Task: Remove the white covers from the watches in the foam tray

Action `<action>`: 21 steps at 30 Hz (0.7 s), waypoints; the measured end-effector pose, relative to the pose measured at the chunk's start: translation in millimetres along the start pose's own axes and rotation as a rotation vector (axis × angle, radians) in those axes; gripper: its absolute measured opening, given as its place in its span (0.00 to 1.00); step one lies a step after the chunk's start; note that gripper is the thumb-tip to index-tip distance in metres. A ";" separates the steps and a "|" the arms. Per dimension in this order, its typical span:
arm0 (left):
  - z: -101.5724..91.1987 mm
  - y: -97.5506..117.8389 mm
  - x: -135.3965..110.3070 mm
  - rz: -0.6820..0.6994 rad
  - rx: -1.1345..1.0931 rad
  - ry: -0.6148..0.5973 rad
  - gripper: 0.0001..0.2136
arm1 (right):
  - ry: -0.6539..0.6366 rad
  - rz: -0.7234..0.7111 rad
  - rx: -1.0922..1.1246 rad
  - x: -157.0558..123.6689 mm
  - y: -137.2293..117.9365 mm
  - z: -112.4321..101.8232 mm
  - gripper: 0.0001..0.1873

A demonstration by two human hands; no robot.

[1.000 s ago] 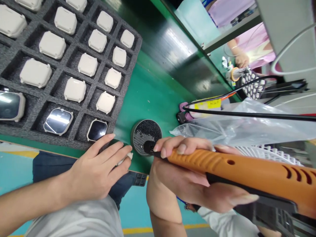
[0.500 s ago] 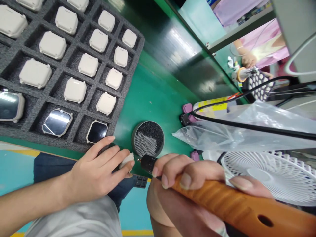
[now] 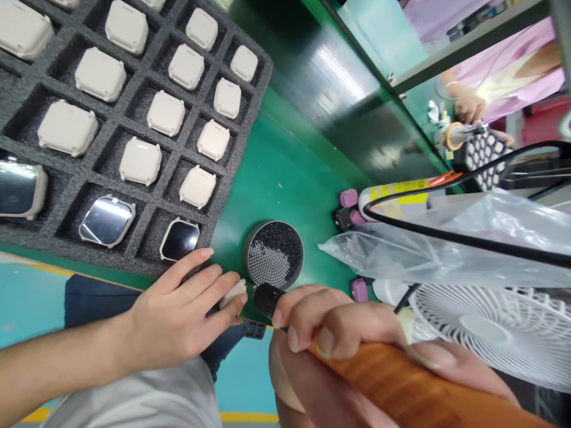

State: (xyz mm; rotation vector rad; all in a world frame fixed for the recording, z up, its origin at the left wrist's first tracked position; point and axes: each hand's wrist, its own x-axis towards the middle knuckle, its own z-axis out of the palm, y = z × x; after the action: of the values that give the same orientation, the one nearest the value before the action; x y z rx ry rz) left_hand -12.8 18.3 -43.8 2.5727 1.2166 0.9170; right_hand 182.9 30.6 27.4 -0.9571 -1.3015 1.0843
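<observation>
Between the fingers of my left hand point(image 3: 182, 312) is a white watch case point(image 3: 232, 294), mostly hidden by the fingers. My right hand point(image 3: 339, 327) is wrapped round an orange electric screwdriver point(image 3: 379, 380) with a black nose. Its tip points left and meets, or nearly meets, the edge of the watch case; exact contact is too small to tell. Just beyond the tip stands a round dark dish point(image 3: 301, 255) with tiny screws on its holed grey and black surface. A grey foam tray point(image 3: 223, 199) holds several white watch cases, some showing dark glossy screens.
Purple and black watch cases point(image 3: 348, 199) lie right of the dish. Further right are a clear plastic bag point(image 3: 401, 252), a black cable point(image 3: 446, 227) and a white fan point(image 3: 482, 333). Behind a green partition point(image 3: 339, 71), a co-worker's hand point(image 3: 468, 107) is near a patterned tray.
The view has shifted slightly, so tray and dish sit a little further right. The screwdriver's tip is now closer to the watch case. Both hands keep their hold.
</observation>
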 end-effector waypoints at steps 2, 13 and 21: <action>-0.6 0.0 -0.3 -0.003 -0.002 0.002 0.15 | -0.101 0.005 -0.011 2.9 5.0 -10.2 0.22; -0.4 -0.8 -0.1 -0.006 -0.022 -0.013 0.14 | -0.059 -0.024 0.029 0.8 -0.5 13.3 0.13; -3.4 -6.4 -1.0 0.046 0.023 -0.038 0.18 | 0.098 -0.035 0.016 14.2 -23.7 21.0 0.22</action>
State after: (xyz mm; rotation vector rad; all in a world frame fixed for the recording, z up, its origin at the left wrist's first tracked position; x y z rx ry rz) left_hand -19.5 21.4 -44.0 2.6338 1.1693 0.8642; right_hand 163.1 37.4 55.1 -0.9605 -1.2237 1.0079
